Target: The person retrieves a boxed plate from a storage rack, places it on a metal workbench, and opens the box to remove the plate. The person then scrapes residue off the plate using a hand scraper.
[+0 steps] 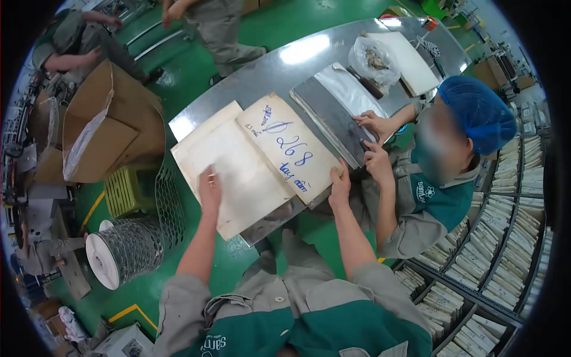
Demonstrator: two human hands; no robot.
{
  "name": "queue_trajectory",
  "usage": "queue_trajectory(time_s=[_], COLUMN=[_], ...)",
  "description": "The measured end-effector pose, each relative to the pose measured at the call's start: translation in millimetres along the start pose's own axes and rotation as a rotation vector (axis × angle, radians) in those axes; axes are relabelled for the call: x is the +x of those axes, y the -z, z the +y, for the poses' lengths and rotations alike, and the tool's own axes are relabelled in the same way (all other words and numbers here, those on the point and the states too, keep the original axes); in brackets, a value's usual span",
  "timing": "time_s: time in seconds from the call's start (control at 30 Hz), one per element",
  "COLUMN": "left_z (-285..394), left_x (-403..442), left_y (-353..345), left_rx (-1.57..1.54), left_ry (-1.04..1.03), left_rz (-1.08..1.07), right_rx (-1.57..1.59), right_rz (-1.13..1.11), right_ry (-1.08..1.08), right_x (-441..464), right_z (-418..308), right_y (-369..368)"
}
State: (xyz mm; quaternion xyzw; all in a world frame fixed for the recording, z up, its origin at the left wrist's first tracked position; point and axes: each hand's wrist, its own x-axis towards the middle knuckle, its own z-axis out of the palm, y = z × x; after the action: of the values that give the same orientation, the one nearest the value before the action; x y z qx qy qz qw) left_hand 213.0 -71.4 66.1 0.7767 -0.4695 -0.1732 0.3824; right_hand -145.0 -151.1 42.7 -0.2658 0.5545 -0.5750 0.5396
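Two cream card sheets, possibly one opened folder, lie at the near edge of the metal table. Blue handwriting with "268" marks the right-hand cover (285, 140). My right hand (340, 185) grips that cover at its lower right edge, thumb on top. Over the blank left-hand sheet (205, 149) is my left hand (209, 189), its fingers smeared by blur, so whether it touches the sheet is unclear. To the right, a co-worker's two hands (377, 143) rest on a dark flat plate or cover (333, 107) with paper edges beneath it.
A metal table (262, 65) carries a clear plastic bag (375, 59) and a white board (407, 62). A co-worker in a blue hair cap (479, 113) stands close on the right, before racks of files (476, 273). Left are a cardboard box (113, 131) and a mesh reel (125, 253).
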Motion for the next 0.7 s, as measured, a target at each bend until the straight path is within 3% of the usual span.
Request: queue_trajectory(time_s=[0.03,0.1,0.17,0.23,0.27,0.33,0.37,0.43,0.57,0.63,0.67,0.7], left_z=[19.1,28.1,44.8,63.8,78.0,94.4,104.9,131.6,150.3,178.6,152.4,150.8], left_x=[-8.2,-22.9,-30.7,-29.1,-25.2,-19.6,-16.7,-9.6,2.9,5.1,9.1,8.5], left_y=[-13.1,-46.2,-69.3,-84.1,-84.4,-87.4,-88.0,-83.0,-77.7,-58.5,-73.6,-67.5], left_rx=[-0.203,-0.228,-0.393,-0.44,-0.473,-0.574,-0.576,-0.684,-0.887,-0.759,-0.654,-0.578], left_ry=[0.073,0.066,0.17,0.284,0.377,0.473,0.48,0.732,0.774,0.672,0.499,0.49], left_rz=[-0.15,-0.393,-0.513,-0.542,-0.556,-0.572,-0.568,-0.473,-0.497,-0.471,-0.438,-0.408], right_rx=[-0.004,-0.351,-0.45,-0.989,-0.985,-0.764,-0.624,-0.452,-0.518,-0.552,-0.605,-0.619], right_rz=[0.002,0.056,0.113,0.177,0.215,0.061,0.02,-0.197,-0.491,-0.629,-0.676,-0.693], right_ry=[-0.013,0.027,0.077,0.625,0.736,0.583,0.324,0.371,0.544,0.759,0.79,0.807], right_x=[1.7,10.4,10.6,2.6,-1.1,-18.2,-34.7,-61.6,-95.2,-106.2,-113.9,-120.7], right_z=[2.2,5.4,7.7,1.1,-2.2,-20.6,-31.6,-46.7,-48.4,-50.7,-50.9,-48.8], right_y=[4.2,11.4,10.7,8.8,4.0,-9.1,-20.4,-35.2,-50.5,-62.5,-66.1,-69.1])
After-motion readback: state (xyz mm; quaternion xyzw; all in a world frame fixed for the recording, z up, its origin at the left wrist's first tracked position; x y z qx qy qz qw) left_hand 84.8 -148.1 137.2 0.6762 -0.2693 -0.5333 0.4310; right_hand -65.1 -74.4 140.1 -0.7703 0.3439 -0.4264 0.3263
